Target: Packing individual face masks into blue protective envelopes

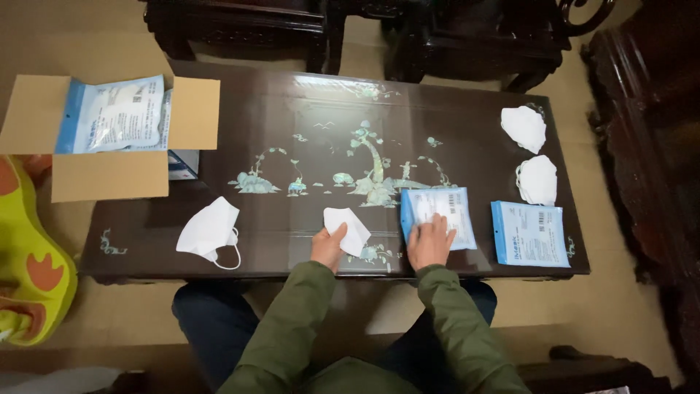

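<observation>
My left hand (pixel 327 246) grips a folded white face mask (pixel 348 228) near the front edge of a dark lacquered table (pixel 467 131) with a pale inlaid tree scene. My right hand (pixel 430 241) rests flat on a blue-and-white mask packet (pixel 445 208) just right of the mask. Both arms wear green sleeves. Another white mask (pixel 209 230) with ear loops lies loose on the table to the left.
A second blue-and-white packet (pixel 530 233) lies at the front right. Two white masks (pixel 524 128) (pixel 538 179) sit at the far right. An open cardboard box (pixel 109 175) holding packets (pixel 113 114) overhangs the left end. Dark wooden chairs (pixel 467 36) stand behind; a yellow-green object (pixel 29 270) is at the left.
</observation>
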